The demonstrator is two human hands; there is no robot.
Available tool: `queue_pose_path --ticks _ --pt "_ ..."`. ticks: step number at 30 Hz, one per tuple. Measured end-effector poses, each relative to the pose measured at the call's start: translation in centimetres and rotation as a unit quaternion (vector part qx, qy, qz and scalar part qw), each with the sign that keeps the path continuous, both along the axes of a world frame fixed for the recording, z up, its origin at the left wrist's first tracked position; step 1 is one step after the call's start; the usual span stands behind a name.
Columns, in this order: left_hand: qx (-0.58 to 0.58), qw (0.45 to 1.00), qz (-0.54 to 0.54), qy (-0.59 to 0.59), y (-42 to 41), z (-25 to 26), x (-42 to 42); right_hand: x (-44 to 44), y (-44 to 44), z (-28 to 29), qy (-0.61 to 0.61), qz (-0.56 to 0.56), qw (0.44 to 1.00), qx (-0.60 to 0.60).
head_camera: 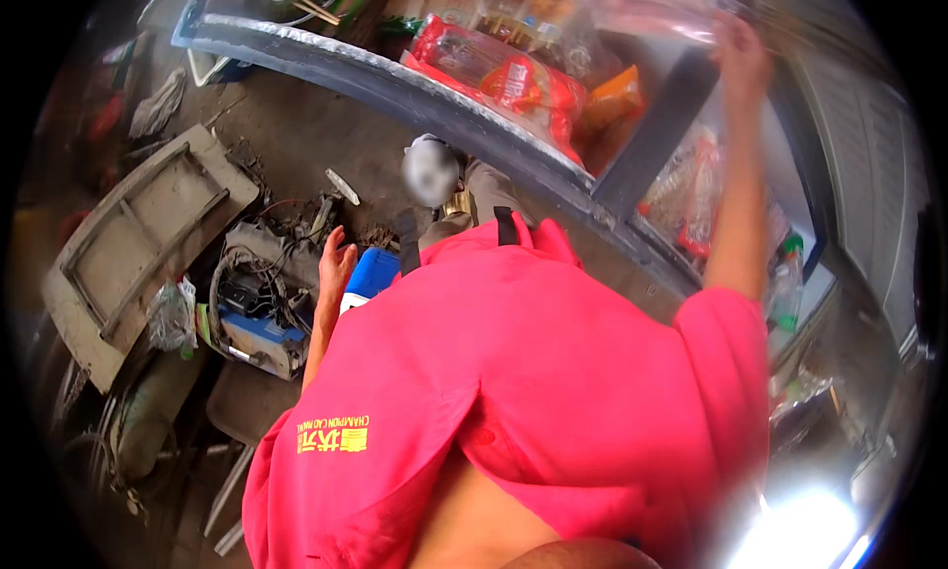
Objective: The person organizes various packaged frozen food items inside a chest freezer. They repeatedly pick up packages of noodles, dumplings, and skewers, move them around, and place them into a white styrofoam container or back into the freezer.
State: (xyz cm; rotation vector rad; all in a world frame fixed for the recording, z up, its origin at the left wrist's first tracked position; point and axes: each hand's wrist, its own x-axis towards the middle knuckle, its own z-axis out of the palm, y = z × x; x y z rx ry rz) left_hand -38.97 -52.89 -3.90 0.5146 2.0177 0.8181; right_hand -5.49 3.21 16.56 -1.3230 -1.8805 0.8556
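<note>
My right hand (740,47) reaches over an open chest freezer and touches a blurred clear plastic bag with pinkish contents (659,10); whether its fingers grip the bag I cannot tell. Below it, a dark divider (659,128) crosses the freezer. Left of the divider lies a red-and-clear food package (511,84), beside an orange package (611,106). Bagged food (696,191) sits in the right compartment, near a green-capped plastic bottle (786,284). My left hand (338,261) hangs low with its fingers apart, holding nothing, next to a blue and white box (370,273).
The freezer's frosty rim (385,72) runs across in front of me. On the left, a tan framed panel (148,235) leans near a dusty blue-topped device (263,328) with tangled cables. A crumpled plastic bag (172,317) and a dark stool (248,402) are close by.
</note>
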Motion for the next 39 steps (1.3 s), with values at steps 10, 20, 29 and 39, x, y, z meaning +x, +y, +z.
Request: queue_pose_path --ticks 10,20,29,39 --pt "0.026 0.985 -0.056 -0.161 -5.2 -7.9 -4.0 25.2 -7.8 1.3 -0.099 -0.244 0.960 0.091" --pt "-0.059 0.983 -0.034 -0.171 -9.4 -4.9 -1.5 35.4 -13.4 -9.6 -0.279 -0.247 0.928 -0.009" --pt "-0.103 0.985 -0.018 -0.140 -0.9 1.6 10.0 37.1 -7.9 -23.4 -0.360 -0.147 0.903 -0.181" --pt "-0.144 0.976 0.008 -0.163 -0.3 2.4 23.0 38.0 -9.9 -36.8 0.500 -0.510 0.574 -0.399"
